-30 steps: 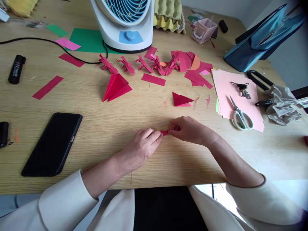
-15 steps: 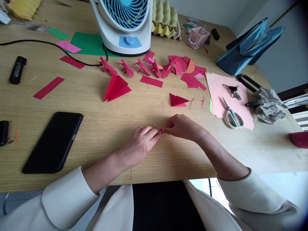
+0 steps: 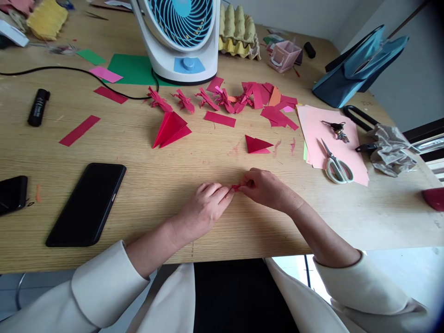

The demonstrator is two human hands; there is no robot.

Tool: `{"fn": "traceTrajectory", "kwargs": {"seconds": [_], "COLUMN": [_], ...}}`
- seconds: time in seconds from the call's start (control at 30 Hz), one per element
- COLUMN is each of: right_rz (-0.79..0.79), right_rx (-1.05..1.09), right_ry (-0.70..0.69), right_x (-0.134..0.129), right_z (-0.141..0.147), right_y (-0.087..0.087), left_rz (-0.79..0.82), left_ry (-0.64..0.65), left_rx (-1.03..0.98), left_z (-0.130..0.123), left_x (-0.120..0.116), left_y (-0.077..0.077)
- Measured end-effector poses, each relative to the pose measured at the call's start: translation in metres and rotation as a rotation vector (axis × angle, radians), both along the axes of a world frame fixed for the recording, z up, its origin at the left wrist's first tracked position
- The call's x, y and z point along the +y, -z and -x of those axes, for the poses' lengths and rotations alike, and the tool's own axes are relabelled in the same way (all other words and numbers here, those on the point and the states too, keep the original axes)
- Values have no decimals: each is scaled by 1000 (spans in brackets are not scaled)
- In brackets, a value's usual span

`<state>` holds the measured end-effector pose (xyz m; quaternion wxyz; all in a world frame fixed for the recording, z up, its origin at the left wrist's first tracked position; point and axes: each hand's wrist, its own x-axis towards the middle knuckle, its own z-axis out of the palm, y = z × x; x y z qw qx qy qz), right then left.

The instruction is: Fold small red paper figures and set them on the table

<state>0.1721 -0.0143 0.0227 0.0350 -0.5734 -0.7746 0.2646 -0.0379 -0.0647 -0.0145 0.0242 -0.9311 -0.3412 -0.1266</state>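
Between my hands, low over the table, a small piece of red paper (image 3: 236, 188) shows as a narrow strip; most of it is hidden by fingers. My left hand (image 3: 211, 203) rests on the table with its fingers together, pressing the paper's left end. The thumb and forefinger of my right hand (image 3: 262, 185) pinch the other end. Beyond my hands lie a small folded red triangle (image 3: 257, 144) and a larger folded red paper (image 3: 171, 131). A row of folded red paper figures (image 3: 183, 101) stands farther back.
A fan (image 3: 185, 51) stands at the back, its cord (image 3: 79, 69) running left. Red paper scraps (image 3: 277, 115) lie right of the figures. Scissors (image 3: 338, 169) rest on pink sheets (image 3: 357, 162). At left are a phone (image 3: 86, 203) and a black glue stick (image 3: 39, 107); a blue bag (image 3: 357, 69) stands far right.
A bit more of the red paper shows between my fingertips, and my right hand has shifted slightly right. The view has turned a little to the left.
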Motion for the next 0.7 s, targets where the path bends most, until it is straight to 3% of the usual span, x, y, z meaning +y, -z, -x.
{"fn": "traceTrajectory", "kwargs": {"seconds": [0.27, 0.7], "right_rz": [27, 53], "right_rx": [-2, -41], "right_ry": [2, 13], "right_x": [2, 5], "right_z": [7, 13], "right_y": [-1, -1], "left_rz": [2, 25], "left_ry": [-18, 27], "left_rx": [90, -40], "left_z": [-5, 6], "left_x": [-3, -1], "left_y": [-6, 4]}}
